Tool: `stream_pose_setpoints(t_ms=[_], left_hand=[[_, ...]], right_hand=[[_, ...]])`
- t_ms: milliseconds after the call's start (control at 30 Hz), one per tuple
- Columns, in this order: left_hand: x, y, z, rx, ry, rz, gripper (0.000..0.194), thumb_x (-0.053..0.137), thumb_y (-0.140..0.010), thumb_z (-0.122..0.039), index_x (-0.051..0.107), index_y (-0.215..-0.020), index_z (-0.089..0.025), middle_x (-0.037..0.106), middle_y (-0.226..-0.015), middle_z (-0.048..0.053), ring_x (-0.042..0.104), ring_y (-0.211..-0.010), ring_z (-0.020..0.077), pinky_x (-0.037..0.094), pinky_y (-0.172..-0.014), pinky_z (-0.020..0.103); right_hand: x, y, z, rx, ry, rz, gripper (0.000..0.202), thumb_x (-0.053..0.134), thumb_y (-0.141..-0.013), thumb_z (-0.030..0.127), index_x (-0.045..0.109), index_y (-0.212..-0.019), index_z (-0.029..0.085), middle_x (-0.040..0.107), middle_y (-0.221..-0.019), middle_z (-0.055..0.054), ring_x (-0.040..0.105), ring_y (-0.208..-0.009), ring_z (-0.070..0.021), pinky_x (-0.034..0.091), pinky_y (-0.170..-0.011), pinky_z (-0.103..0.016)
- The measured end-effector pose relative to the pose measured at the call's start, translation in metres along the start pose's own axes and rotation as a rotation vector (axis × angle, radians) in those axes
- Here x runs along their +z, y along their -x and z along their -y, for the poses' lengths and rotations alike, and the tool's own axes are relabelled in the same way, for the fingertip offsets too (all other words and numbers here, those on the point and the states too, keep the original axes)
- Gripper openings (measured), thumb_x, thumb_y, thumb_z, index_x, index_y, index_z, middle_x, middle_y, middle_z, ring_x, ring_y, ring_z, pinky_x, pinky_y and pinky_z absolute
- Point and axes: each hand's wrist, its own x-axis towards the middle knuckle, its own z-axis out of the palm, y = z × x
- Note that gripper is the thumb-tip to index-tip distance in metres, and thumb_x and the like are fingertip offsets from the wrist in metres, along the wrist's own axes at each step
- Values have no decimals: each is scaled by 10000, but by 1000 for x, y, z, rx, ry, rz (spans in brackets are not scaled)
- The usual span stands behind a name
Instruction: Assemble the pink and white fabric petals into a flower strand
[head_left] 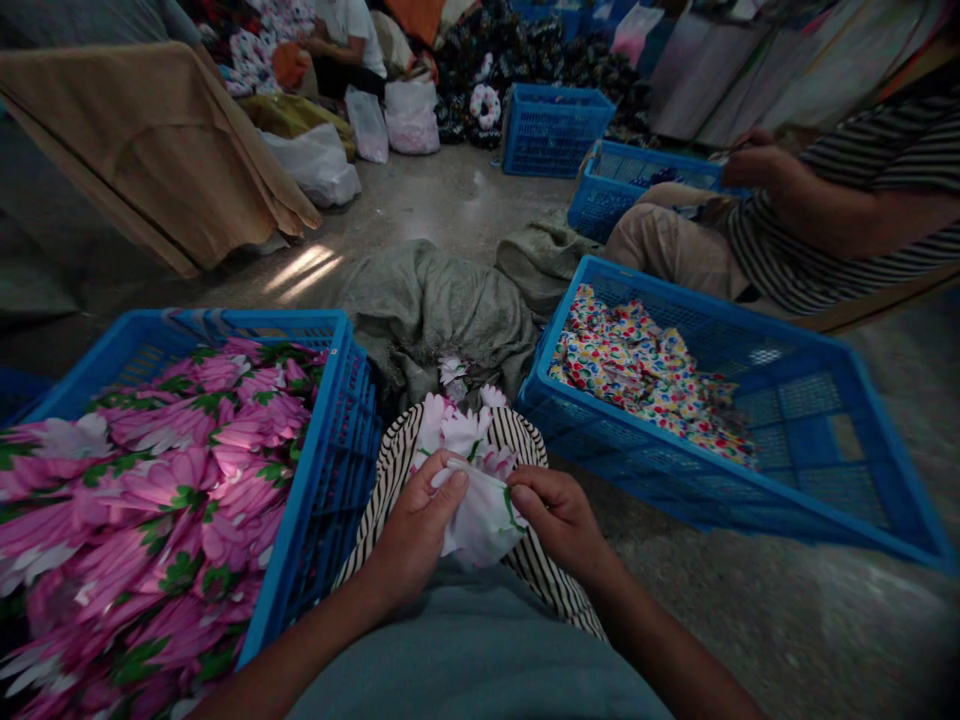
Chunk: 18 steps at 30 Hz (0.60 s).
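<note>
A pale pink and white fabric flower piece (480,515) with a bit of green at its right edge is stretched between my two hands over my lap. My left hand (420,520) pinches its upper left edge between thumb and fingers. At the right edge, by the green part, the closed fingers of my right hand (551,515) grip it. More white and pink petal pieces (463,430) lie just beyond my hands, on the striped cloth (382,470) over my legs.
At left stands a blue crate (341,400) full of pink flower pieces; at right, another crate (637,415) holds colourful patterned pieces. Grey-green sacking (442,300) lies ahead. A person in a striped shirt (855,200) sits at the right, beyond that crate.
</note>
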Motion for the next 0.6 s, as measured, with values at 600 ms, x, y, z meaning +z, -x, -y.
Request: stream_pose_setpoints(t_ms=[600], left_hand=[[-9, 7, -6, 285, -625, 45, 201, 407, -851, -345, 553, -843, -207, 476, -634, -36, 440, -578, 104, 342, -540, 194]], right_hand=[[-8, 9, -7, 404, -771, 374, 294, 577, -769, 427, 542, -802, 137, 391, -558, 60, 240, -396, -25, 137, -349, -153]])
